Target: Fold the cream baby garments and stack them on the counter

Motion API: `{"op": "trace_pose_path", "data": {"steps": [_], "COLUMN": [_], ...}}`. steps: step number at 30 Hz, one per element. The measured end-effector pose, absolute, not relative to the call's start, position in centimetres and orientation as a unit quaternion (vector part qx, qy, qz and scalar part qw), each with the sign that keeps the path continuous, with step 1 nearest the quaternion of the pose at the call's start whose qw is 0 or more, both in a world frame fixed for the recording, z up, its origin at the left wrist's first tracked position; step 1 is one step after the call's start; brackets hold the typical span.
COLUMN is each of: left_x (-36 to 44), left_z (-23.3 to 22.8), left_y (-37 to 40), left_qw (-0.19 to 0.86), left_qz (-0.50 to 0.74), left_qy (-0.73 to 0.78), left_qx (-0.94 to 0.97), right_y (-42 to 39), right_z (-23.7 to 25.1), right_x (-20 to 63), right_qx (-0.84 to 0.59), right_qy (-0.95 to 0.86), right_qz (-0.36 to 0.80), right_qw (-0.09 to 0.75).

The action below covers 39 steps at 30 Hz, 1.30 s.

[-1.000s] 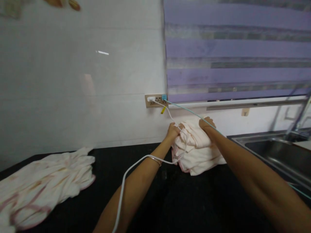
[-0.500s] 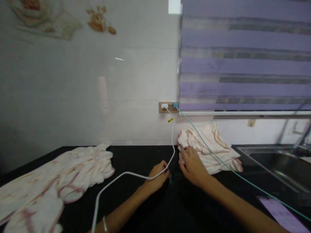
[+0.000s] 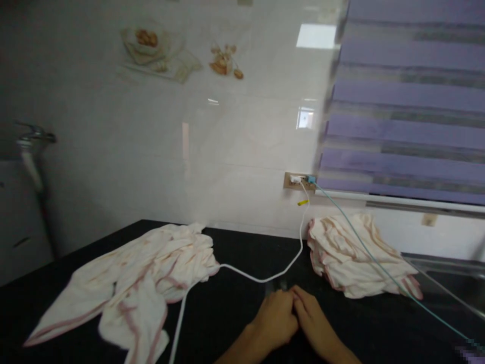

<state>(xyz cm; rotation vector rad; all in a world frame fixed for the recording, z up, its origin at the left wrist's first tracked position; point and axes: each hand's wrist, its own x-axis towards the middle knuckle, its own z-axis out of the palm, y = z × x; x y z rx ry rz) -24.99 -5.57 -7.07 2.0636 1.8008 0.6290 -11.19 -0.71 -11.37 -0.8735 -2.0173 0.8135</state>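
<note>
A black table [image 3: 235,323] runs along a white tiled wall, with a purple blind [image 3: 409,111] over the right part and a socket [image 3: 299,180] just left of it. I see both hands low in the middle, resting on the table and touching each other: left hand [image 3: 275,318] and right hand [image 3: 312,323]. The fingers are curled in and pressed together, knuckle to knuckle. Whether they pinch anything between them I cannot tell, since the picture is soft there.

The white cable [image 3: 261,278] lies just beyond the hands. It drops from the socket down the wall, then its long run goes left across the table and turns towards the near edge. A teal cable [image 3: 364,250] leaves the same socket and slants over the folded cloth [image 3: 341,263], which sits at the far right against the wall, its long side running left to right. A loose cloth [image 3: 151,273] lies spread at the left, well apart from the hands.

I judge this a pause between cloths. Reaching left would mean crossing the white cable without dragging it.
</note>
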Motion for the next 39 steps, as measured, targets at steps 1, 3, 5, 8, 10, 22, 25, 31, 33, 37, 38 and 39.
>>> {"op": "trace_pose_path", "data": {"steps": [1, 3, 5, 8, 10, 22, 25, 31, 33, 37, 38, 39], "left_x": [-24.9, -24.6, -24.4, -24.1, -24.0, -21.9, -22.3, -23.8, -24.0, -25.0, -25.5, -25.9], "left_z": [-6.8, -6.2, -5.7, -5.0, -4.7, -5.7, -6.4, -6.3, -6.3, -6.2, -6.2, -6.1], "left_y": [-5.8, -6.2, -6.5, -6.7, -6.7, -7.5, -7.1, -6.2, -6.1, -6.1, -6.1, -6.0], "left_qw": [0.158, 0.136, 0.114, 0.086, 0.073, 0.02, 0.063, 0.266, 0.3, 0.35, 0.372, 0.396], "left_qz": [0.201, 0.166, 0.144, 0.138, 0.142, 0.088, 0.126, 0.176, 0.174, 0.206, 0.214, 0.219], "left_qy": [0.637, 0.642, 0.646, 0.643, 0.639, 0.501, 0.495, 0.472, 0.472, 0.438, 0.433, 0.436], "left_qx": [0.727, 0.736, 0.741, 0.749, 0.752, 0.861, 0.857, 0.822, 0.81, 0.802, 0.793, 0.778], "right_y": [-0.7, -0.6, -0.6, -0.8, -0.9, -0.3, -0.3, -0.8, -0.9, -0.9, -0.9, -0.9], "right_z": [-11.4, -11.3, -11.0, -10.2, -9.6, -9.5, -9.4, -9.3, -9.5, -10.0, -10.0, -10.0], "right_x": [-10.8, -10.1, -9.7, -9.4, -9.2, -9.6, -9.6, -9.6, -9.6, -9.6, -9.5, -9.5], "right_qx": [-0.343, -0.333, -0.32, -0.305, -0.292, -0.306, -0.302, -0.309, -0.305, -0.3, -0.308, -0.321], "right_qy": [-0.791, -0.791, -0.79, -0.78, -0.769, -0.699, -0.715, -0.752, -0.761, -0.771, -0.768, -0.761], "right_qz": [0.329, 0.356, 0.387, 0.431, 0.46, 0.532, 0.516, 0.464, 0.458, 0.446, 0.44, 0.433], "right_qw": [0.384, 0.368, 0.352, 0.336, 0.334, 0.369, 0.363, 0.351, 0.344, 0.342, 0.35, 0.362]}}
